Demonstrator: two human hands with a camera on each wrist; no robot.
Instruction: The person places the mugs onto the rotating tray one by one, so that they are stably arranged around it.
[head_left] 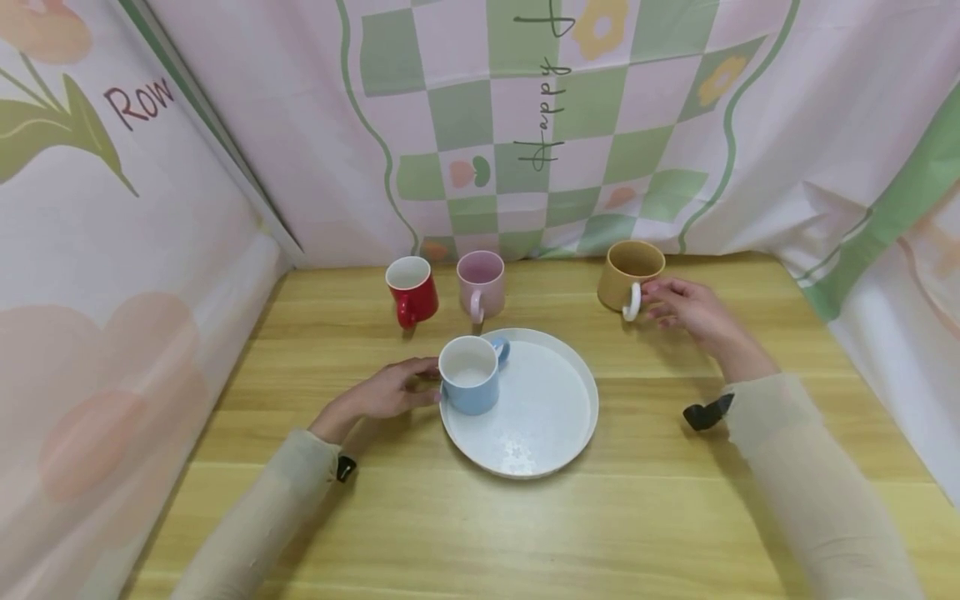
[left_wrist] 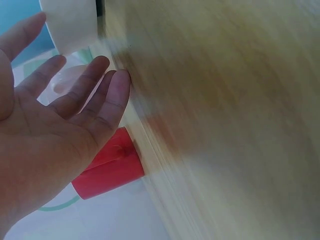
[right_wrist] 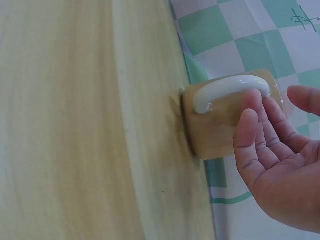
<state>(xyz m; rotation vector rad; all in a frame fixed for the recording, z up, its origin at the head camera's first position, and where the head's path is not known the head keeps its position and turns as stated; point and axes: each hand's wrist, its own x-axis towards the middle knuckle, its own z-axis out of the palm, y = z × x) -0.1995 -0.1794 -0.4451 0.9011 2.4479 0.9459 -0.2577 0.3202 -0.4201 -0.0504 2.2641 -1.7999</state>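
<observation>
A light blue mug (head_left: 471, 385) with a white inside stands upright on the left part of a round white tray (head_left: 551, 417), its blue handle pointing to the back right. My left hand (head_left: 397, 387) is at the mug's left side and the tray's rim, palm and spread fingers (left_wrist: 80, 90) showing in the left wrist view. At the back right, a mustard-yellow mug (head_left: 618, 283) has a white handle (right_wrist: 232, 90) facing the front. Beside that handle is my right hand (head_left: 693, 312), fingers loosely bent, their tips overlapping the handle in the right wrist view.
A red mug (head_left: 416, 296) and a pink mug (head_left: 483, 283) stand side by side at the back, behind the tray. Patterned cloth (head_left: 525, 200) hangs along the rear edge of the wooden table (head_left: 480, 533), with more cloth at the left and right.
</observation>
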